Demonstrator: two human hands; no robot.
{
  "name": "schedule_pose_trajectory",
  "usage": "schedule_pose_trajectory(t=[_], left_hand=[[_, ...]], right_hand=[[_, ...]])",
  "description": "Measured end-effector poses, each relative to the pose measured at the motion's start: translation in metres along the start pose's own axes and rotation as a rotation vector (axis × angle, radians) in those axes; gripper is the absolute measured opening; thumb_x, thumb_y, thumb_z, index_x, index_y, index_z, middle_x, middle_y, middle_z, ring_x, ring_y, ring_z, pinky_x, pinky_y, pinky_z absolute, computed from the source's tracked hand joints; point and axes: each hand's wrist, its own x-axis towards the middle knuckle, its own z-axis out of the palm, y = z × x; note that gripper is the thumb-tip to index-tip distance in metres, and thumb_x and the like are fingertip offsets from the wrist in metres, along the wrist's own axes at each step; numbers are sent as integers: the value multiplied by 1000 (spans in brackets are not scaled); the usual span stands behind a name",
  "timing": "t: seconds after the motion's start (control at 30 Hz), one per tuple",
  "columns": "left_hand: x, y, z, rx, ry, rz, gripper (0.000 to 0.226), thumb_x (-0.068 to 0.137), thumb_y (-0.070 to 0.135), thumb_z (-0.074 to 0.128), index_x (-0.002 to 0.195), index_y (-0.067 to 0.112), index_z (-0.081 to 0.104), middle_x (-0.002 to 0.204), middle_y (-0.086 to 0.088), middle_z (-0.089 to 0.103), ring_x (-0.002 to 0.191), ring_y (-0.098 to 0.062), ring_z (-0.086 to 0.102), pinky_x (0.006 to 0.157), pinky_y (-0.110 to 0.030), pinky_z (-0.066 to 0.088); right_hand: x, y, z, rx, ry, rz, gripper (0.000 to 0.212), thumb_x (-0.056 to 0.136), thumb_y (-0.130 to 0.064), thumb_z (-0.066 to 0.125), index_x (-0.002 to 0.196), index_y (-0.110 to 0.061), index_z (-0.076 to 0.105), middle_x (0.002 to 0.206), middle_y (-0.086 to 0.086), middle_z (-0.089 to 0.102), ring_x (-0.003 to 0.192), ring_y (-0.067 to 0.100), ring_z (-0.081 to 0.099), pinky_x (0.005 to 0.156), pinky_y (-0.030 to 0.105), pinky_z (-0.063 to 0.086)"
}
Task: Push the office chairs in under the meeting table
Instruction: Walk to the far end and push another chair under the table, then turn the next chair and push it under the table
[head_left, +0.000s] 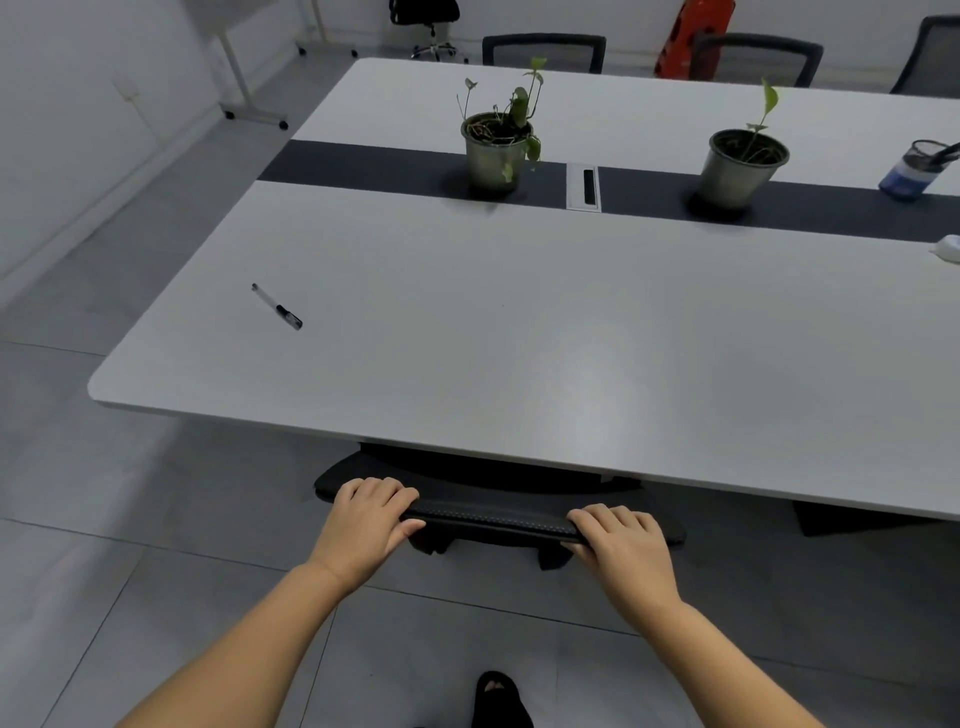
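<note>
Here, left hand (370, 522) and right hand (621, 546) (both curled) around chair backrest (493, 514) at table (519, 338).

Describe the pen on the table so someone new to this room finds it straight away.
Start at the big white meeting table with the dark strip down its middle. On the near white half, towards the left corner, the pen lies flat and alone, pointing diagonally. It is thin, with a clear barrel and a black end, well away from the two potted plants on the strip.
</note>
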Motion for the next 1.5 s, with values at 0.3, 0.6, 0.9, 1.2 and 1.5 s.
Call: schedule_pose_trajectory(t=[0.3, 0.6, 0.9, 1.2, 1.5], left_hand=[[-11, 2, -20, -101, -180, 36, 92, 79, 71, -8, 121, 18, 53, 115, 1, 61, 107, -19, 56, 95, -37, 38], [-82, 23, -104, -930, -3, -165, 44, 80, 65, 39, 119, 45, 43, 109, 22, 59, 108, 5, 50, 93, -21, 42], [-184, 30, -131, -1218, 183, -232, 34, 71, 52, 49, 104, 56, 53, 112, 16, 62, 101, -2, 59, 84, -6, 42], [-224, 50, -118, -1233, 40, -125, 33, 68, 50, 50, 99, 58, 55, 110, 15, 64, 96, -2, 62, 80, -6, 44], [-239, 145, -120, -1188, -242, 237, 33, 70, 53, 47, 101, 60, 52, 106, 21, 63, 98, 2, 59, 80, -6, 43]], right_hand=[[-18, -15, -34, 163, -149, 103, 52, 84, -55, 37, 124, -23, 50, 121, -3, 59, 110, 19, 55, 92, 38, 41], [-88, -95, -125, 932, 167, 557, 41, 86, -29, 55, 126, -31, 46, 123, -12, 53, 111, -4, 48, 86, 13, 38], [-175, -189, -152, 1282, 349, 815, 35, 82, -23, 56, 114, -34, 52, 114, -13, 59, 101, -8, 54, 74, 6, 43], [-265, -238, -146, 1254, 512, 1140, 38, 83, -6, 57, 106, -36, 53, 112, -7, 61, 94, -7, 58, 75, 17, 42], [-383, -269, -166, 1126, 841, 1436, 33, 85, -10, 56, 106, -35, 54, 112, -10, 61, 95, -9, 56, 78, 20, 41]])
